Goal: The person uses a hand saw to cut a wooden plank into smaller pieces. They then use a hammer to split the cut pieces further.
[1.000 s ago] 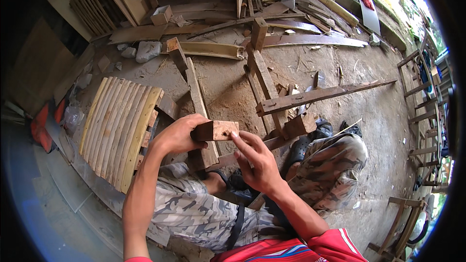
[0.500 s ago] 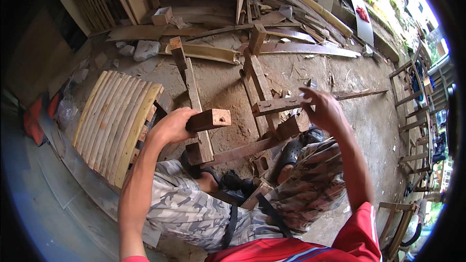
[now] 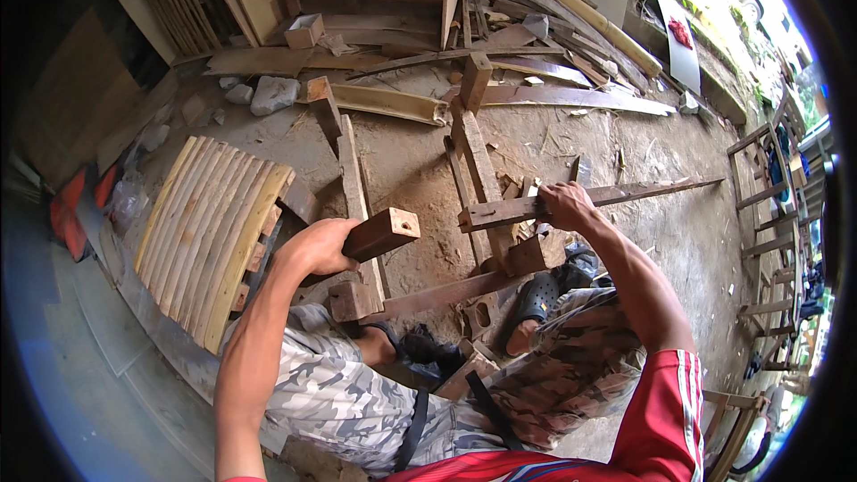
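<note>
Evidently, right of the slatted panel (image 3: 214, 241), the left hand (image 3: 317, 247) is wrapped round a holed block (image 3: 379, 234), apparently steadying it; farther right, the right hand (image 3: 567, 203) clasps a long bar (image 3: 643, 190), perhaps for control

Head-worn fisheye, looking down and forward from close above lap (image 3: 357, 388) onto floor (image 3: 683, 272).

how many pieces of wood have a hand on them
2: the thick block in the left hand and the long beam in the right hand. Each hand could hide something small beneath.
</note>
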{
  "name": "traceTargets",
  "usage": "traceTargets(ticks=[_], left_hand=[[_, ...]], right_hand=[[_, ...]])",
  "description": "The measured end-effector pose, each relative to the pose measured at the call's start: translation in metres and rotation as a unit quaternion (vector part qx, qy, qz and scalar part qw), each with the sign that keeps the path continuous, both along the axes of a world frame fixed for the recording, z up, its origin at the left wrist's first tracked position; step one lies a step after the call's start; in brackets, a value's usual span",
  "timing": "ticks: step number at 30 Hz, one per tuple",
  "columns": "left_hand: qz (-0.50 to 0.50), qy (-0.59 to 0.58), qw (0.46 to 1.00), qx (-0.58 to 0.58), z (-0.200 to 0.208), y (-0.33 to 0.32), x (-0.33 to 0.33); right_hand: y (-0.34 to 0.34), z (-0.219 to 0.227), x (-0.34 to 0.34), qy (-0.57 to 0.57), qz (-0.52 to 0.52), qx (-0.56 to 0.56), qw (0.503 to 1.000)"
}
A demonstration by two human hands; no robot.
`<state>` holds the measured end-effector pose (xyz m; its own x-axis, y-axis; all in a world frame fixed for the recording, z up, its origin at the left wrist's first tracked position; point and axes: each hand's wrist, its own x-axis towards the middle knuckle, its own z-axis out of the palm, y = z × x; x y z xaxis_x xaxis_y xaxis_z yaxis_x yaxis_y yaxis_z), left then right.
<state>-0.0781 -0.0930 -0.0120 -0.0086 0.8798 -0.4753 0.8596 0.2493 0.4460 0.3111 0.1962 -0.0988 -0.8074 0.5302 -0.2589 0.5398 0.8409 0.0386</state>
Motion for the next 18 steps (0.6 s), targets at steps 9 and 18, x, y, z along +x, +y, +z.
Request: traceTargets(ticks=[9, 18], left_hand=[[-0.004, 0.077, 0.997, -0.025, 0.004, 0.039, 0.007], [-0.036, 0.118, 0.992, -0.011, -0.008, 0.062, 0.023]], right_hand=[[-0.005, 0.042, 0.027, 0.128, -0.009, 0.091, 0.988], [-0.023, 0.110, 0.072, 0.322, -0.038, 0.279, 0.904]])
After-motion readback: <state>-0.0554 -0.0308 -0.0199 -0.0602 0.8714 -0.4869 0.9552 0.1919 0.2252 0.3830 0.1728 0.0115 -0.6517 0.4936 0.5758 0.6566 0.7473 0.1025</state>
